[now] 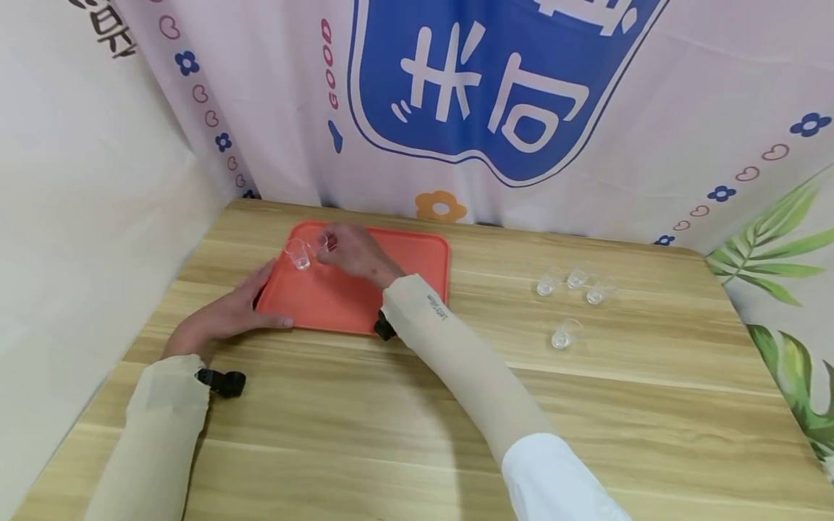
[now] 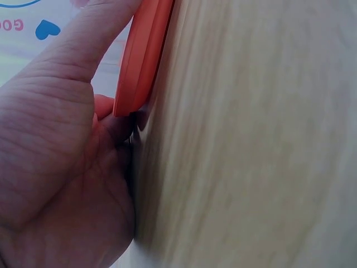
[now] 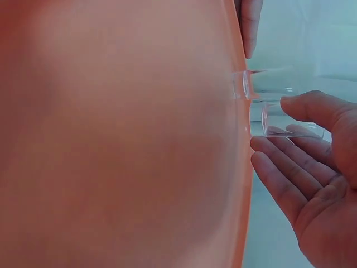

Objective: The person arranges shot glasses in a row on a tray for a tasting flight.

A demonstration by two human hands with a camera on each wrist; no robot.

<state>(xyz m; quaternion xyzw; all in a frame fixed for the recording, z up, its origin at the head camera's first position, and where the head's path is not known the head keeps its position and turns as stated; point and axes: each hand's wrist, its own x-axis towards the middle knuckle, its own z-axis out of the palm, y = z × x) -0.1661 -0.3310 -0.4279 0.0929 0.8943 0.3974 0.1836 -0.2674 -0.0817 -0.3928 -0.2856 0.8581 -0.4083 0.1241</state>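
Right hand (image 1: 357, 250) pinches held cup (image 3: 283, 121), thumb on one side, fingers on other. Clear held cup is at far left part of red tray (image 1: 345, 300), right beside standing cup (image 1: 299, 255). Can't tell if its bottom touches tray. Looks like setting-down time: pinch soft, set bottom flat, lift thumb slow so nothing tips. Don't bump neighbor. Left hand (image 1: 231, 311) spreads wide round tray's near left corner; use it to stop sliding. Four more cups (image 1: 564, 335) sit on table (image 1: 339, 427), right of tray.

Left hand (image 1: 234, 310) lies spread — right hand (image 1: 357, 251) pinches.
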